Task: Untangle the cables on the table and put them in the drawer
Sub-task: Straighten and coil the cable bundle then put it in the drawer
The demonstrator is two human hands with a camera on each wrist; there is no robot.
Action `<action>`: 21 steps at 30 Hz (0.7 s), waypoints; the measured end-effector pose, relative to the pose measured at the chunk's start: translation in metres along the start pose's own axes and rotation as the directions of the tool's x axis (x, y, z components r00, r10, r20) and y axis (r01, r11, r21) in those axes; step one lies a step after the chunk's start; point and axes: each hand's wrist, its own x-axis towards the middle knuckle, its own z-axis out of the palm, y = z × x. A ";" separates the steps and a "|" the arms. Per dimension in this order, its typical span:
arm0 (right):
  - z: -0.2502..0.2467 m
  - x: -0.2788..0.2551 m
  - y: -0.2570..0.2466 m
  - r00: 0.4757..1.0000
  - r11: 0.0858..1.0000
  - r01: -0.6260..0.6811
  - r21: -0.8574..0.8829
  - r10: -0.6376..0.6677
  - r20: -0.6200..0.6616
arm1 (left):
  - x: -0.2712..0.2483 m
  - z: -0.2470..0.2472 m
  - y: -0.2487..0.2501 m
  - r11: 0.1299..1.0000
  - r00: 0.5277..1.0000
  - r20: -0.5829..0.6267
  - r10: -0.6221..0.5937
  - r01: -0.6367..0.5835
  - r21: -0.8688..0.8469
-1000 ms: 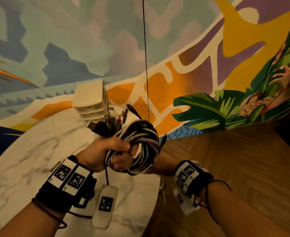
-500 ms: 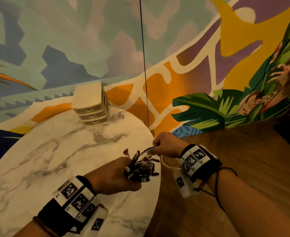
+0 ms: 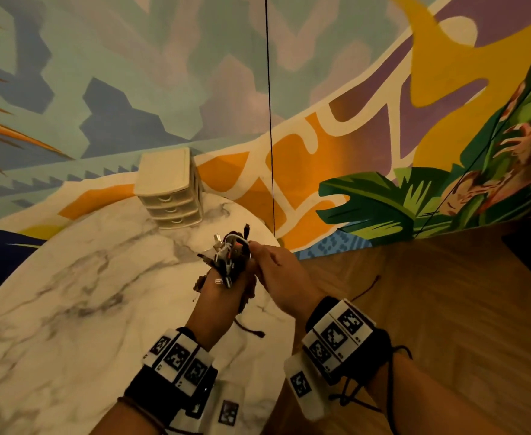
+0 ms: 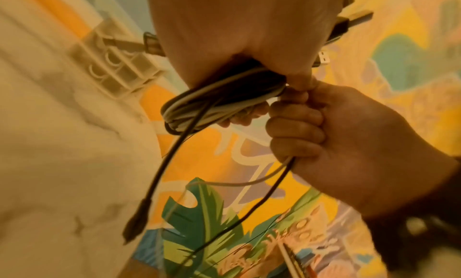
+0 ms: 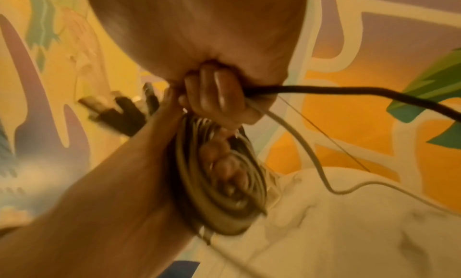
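My left hand (image 3: 223, 290) grips a coiled bundle of black and white cables (image 3: 231, 254) above the marble table (image 3: 69, 293), plugs sticking out on top. In the left wrist view the coil (image 4: 219, 102) hangs under my left palm. My right hand (image 3: 275, 273) is right beside it, fingers curled round a black cable (image 5: 349, 90) and a thin white cable (image 5: 299, 144) that lead off the bundle. A loose black plug end (image 4: 139, 219) dangles below. The cream three-drawer unit (image 3: 170, 189) stands at the table's far edge, its drawers closed.
The round table's right edge (image 3: 284, 309) runs just under my hands, with wooden floor (image 3: 430, 309) beyond it. A painted wall rises close behind the drawer unit. A thin black line (image 3: 268, 120) hangs down the wall.
The bundle dropped from in front of my face to above the table. My right hand pulled strands off to the right, then came back against the bundle; both hands now sit nearer the drawers.
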 end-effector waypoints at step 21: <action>0.050 -0.042 0.061 0.999 0.976 0.051 0.213 -0.050 -0.011 | 0.020 -0.006 0.051 0.705 0.993 0.114 0.036 0.056 -0.707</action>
